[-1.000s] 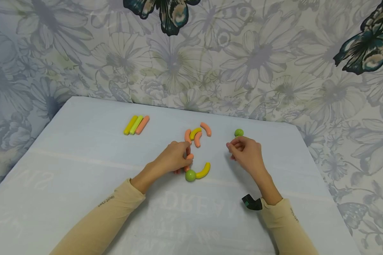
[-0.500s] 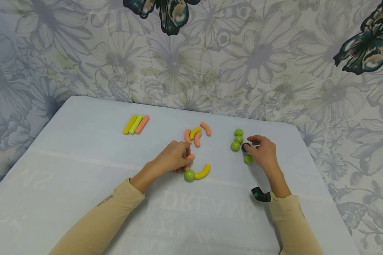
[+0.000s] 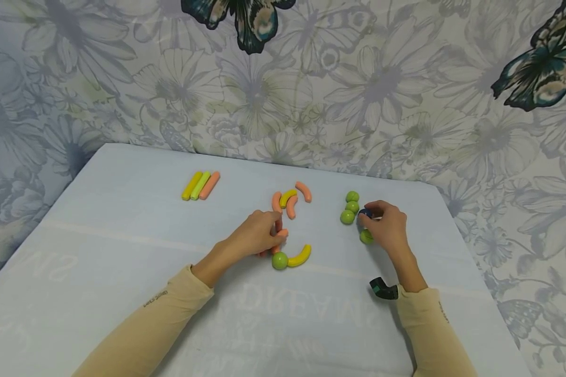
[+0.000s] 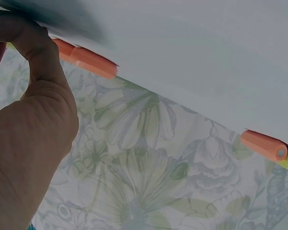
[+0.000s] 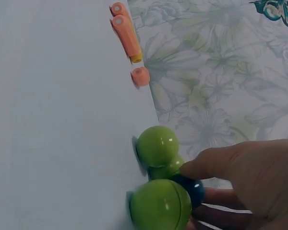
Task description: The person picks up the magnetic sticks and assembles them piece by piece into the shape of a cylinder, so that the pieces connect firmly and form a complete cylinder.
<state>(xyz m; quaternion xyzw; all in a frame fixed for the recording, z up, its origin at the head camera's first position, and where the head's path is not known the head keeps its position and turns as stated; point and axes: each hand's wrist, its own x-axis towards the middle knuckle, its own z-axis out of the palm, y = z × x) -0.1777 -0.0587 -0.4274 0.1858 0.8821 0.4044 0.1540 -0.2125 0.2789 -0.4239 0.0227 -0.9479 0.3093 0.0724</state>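
In the head view my left hand (image 3: 252,233) holds an orange curved piece (image 3: 283,233) between thumb and fingers, low on the table. Just in front of it lie a green ball (image 3: 280,261) and a yellow curved piece (image 3: 301,256). My right hand (image 3: 388,224) pinches a dark blue ball (image 3: 365,213) beside several green balls (image 3: 347,217). In the right wrist view the blue ball (image 5: 194,189) sits between thumb and fingers, partly behind a green ball (image 5: 158,206). The left wrist view shows my left hand (image 4: 38,124), but its fingertips are out of sight.
Orange curved pieces (image 3: 304,191) and a yellow curved piece (image 3: 288,197) lie between the hands, farther back. Three straight sticks, yellow, lime and orange (image 3: 209,185), lie at the back left. The white table (image 3: 122,220) meets a flower-patterned wall (image 3: 264,104).
My right hand has moved rightward, uncovering several green balls, and now pinches the dark blue ball. The left hand stays almost still, while the green ball before it has shifted slightly left.
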